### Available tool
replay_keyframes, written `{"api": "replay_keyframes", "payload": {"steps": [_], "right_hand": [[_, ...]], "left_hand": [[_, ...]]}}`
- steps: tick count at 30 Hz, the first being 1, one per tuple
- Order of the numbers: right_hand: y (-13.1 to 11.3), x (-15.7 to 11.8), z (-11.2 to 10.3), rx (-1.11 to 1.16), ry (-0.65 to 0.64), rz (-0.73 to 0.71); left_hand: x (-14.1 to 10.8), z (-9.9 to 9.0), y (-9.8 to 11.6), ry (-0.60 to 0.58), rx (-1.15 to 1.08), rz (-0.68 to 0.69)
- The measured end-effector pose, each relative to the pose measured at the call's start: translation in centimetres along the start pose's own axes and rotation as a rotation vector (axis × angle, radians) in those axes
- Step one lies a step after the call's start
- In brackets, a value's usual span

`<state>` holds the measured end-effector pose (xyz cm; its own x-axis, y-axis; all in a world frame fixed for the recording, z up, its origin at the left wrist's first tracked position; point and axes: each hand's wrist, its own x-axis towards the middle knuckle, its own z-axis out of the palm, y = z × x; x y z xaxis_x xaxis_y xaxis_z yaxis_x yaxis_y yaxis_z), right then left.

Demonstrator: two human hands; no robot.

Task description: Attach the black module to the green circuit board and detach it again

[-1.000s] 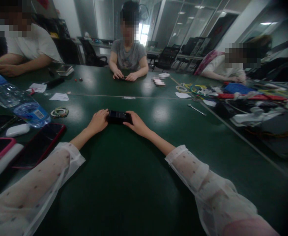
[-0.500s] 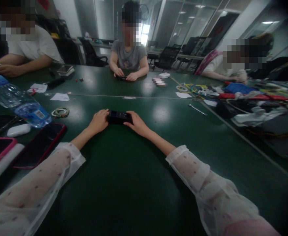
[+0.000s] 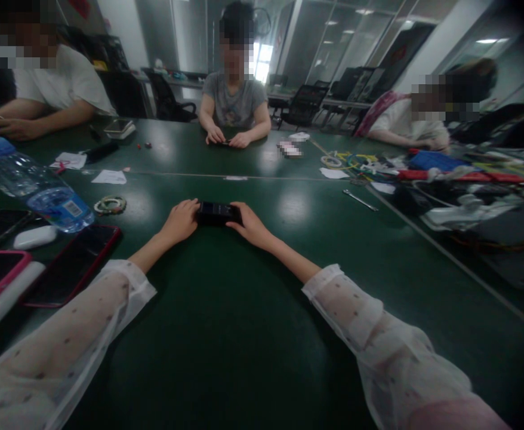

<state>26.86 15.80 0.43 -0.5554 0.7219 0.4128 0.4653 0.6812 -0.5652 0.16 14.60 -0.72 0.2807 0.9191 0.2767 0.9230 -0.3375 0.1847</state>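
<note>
A black phone [image 3: 218, 214] sits sideways at the middle of the green table [image 3: 226, 310], its dark screen facing up towards me with faint marks on it. My left hand [image 3: 182, 220] grips the phone's left end, with the fingers curled over that edge. On the right end, my right hand [image 3: 250, 224] holds it between the thumb in front and the fingers behind. Parts of the fingers of both hands are hidden behind the phone. A beaded bracelet [image 3: 110, 205] lies left of my left hand.
To the left are a tilted water bottle [image 3: 42, 191], a red-edged phone [image 3: 76, 266], a white case [image 3: 35, 237] and a pink-edged phone [image 3: 0, 275]. A wrench [image 3: 359, 200] and heaped cables [image 3: 355, 161] lie right. Across the table sits a person [image 3: 235, 98]; others sit at both sides.
Both hands keep their hold, and the phone stays almost in place. Its screen looks slightly darker, with fewer bright marks.
</note>
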Motion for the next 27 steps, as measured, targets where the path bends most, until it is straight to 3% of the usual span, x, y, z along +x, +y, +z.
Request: {"api": "replay_keyframes", "payload": {"steps": [27], "right_hand": [[0.18, 0.05, -0.06, 0.043, 0.010, -0.014]], "left_hand": [[-0.14, -0.51, 0.56, -0.018, 0.004, -0.040]]}}
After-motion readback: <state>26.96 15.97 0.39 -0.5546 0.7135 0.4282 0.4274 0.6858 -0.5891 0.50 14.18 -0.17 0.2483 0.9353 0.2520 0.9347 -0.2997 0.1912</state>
